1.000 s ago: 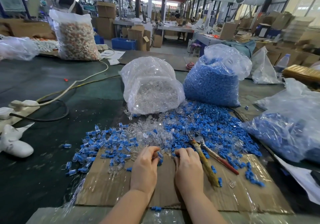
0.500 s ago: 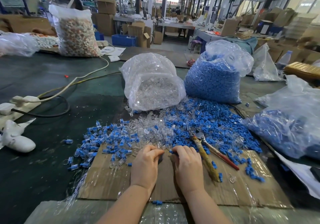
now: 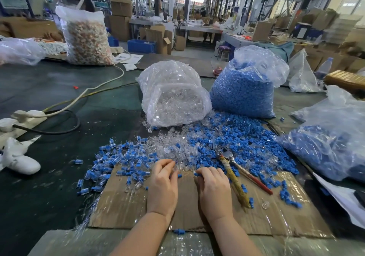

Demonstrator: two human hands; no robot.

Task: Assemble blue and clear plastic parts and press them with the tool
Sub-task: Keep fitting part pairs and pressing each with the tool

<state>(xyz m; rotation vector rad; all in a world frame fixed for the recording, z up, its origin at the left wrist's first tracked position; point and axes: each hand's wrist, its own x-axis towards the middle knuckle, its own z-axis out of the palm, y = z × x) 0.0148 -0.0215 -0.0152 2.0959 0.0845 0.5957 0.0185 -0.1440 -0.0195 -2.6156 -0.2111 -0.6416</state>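
My left hand (image 3: 164,184) reaches into the loose clear parts (image 3: 173,149), its curled fingertips pinching a clear piece at the pile's near edge. My right hand (image 3: 214,188) lies beside it on the cardboard sheet (image 3: 122,206), its curled fingers closed over a small blue part (image 3: 196,174). Loose blue parts (image 3: 237,137) spread to the right of the clear ones. Joined blue-and-clear pieces (image 3: 118,161) lie scattered to the left. The pliers (image 3: 235,178), with one yellow-wrapped and one red handle, rest just right of my right hand, untouched.
A bag of clear parts (image 3: 173,97) and a bag of blue parts (image 3: 245,89) stand behind the piles. Another bag of blue pieces (image 3: 331,145) sits at the right. A power strip with cables (image 3: 25,115) and a white shoe (image 3: 19,161) lie at the left.
My hands were close together over the cardboard; they have drawn apart. The left hand has moved forward into the clear pile, while the right stays at the blue parts' edge.
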